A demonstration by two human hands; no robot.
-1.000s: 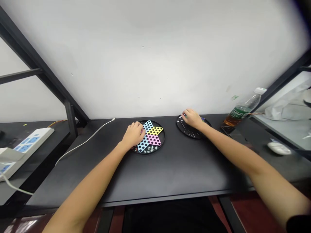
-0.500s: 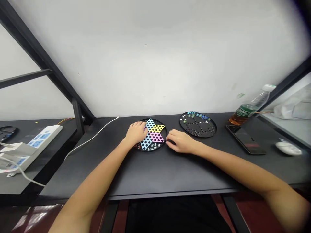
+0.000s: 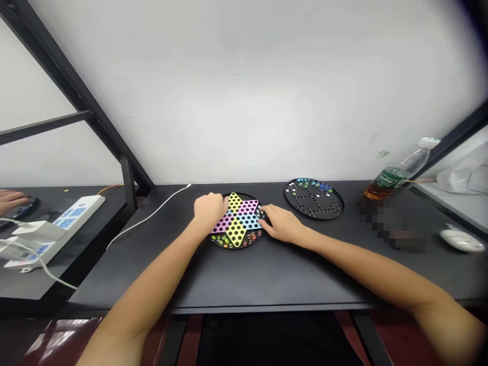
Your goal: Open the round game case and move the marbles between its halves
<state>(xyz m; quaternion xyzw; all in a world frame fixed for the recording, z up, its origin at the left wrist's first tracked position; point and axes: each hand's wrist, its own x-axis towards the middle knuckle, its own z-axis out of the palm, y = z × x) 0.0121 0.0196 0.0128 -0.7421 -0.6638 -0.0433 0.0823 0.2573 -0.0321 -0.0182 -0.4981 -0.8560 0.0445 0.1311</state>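
A round black Chinese checkers board [image 3: 236,225] with a star of yellow, pink and blue points full of holes lies on the dark table in front of me. Coloured pieces [image 3: 219,241] sit in the pockets around the star. My left hand [image 3: 210,211] is curled over the board's left edge, its thumb by the star and its other fingers mostly hidden. At the right edge, my right hand [image 3: 280,222] grips the rim between bent fingers and thumb. Behind it to the right rests a second round black board [image 3: 313,206] with blue, green and white pieces near its far side.
To the right stand a tilted-looking drink bottle [image 3: 392,175], a blurred-out patch and a white mouse [image 3: 462,239]. On the left are a white cable [image 3: 147,217], a power strip [image 3: 72,223] with plugs, and another person's hand [image 3: 9,201] by a dark round board.
The star board has turned: yellow points now face away and towards me. My right hand has come onto its rim. Another person's hand has appeared at the far left.
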